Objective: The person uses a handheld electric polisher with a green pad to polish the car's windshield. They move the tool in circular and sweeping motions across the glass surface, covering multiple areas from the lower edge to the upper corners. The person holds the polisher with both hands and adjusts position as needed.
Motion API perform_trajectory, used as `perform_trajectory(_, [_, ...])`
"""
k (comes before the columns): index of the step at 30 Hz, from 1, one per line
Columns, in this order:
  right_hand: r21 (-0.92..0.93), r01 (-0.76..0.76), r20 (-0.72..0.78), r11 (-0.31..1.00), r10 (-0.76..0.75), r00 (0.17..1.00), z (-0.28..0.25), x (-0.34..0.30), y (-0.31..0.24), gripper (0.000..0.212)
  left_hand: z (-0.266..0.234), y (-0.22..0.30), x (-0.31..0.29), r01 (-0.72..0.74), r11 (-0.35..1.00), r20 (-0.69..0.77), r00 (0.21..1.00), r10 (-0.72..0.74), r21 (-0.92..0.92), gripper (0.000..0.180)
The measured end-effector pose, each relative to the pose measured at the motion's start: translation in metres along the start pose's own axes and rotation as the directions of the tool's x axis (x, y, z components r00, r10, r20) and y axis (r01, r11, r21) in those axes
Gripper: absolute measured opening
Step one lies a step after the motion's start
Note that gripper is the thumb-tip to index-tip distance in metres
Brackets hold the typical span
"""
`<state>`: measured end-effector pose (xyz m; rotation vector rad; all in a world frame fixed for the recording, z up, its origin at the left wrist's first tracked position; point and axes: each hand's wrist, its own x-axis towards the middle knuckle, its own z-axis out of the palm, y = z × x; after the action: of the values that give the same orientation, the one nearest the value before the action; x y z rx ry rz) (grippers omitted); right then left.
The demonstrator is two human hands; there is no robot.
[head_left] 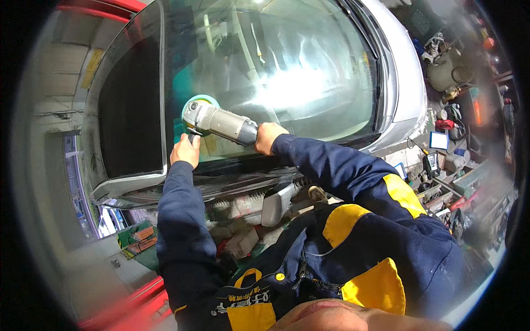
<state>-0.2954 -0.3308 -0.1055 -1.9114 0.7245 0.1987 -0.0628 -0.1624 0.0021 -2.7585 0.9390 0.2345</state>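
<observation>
A grey handheld polisher [221,122] with a round green pad [200,102] lies flat against the car windshield [298,71] near its lower left part. My right hand [269,137] is closed around the rear of the polisher body. My left hand [185,150] grips the side handle under the polisher's head. Both arms wear dark blue sleeves with yellow patches. The glass around the pad looks hazy and reflects bright light.
The silver car body [406,71] curves away at the right. A black wiper [377,94] lies along the glass edge. A cluttered bench with tools and boxes [447,165] stands at right. Red lift arms [132,309] and green boxes [138,238] lie below left.
</observation>
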Motion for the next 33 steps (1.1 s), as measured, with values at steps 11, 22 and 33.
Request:
perform_trajectory(11, [0.127,-0.228,-0.119,0.965,0.243,0.963,0.001,-0.1,0.183,0.047,0.048,0.176,-0.035,-0.283,0.959,0.268,0.923,0.277,-0.017,0.058])
perform_trajectory(22, [0.43,-0.414,-0.144,0.802,0.514,0.846,-0.035,-0.143,0.301,0.047,0.09,0.365,0.005,-0.61,0.79,0.376,0.749,0.546,0.066,0.057])
perform_trajectory(33, [0.638,-0.545,-0.034,0.544,0.727,0.686,-0.108,-0.149,0.42,0.056,0.157,0.575,0.057,-0.781,0.624,0.536,0.541,0.648,0.034,0.062])
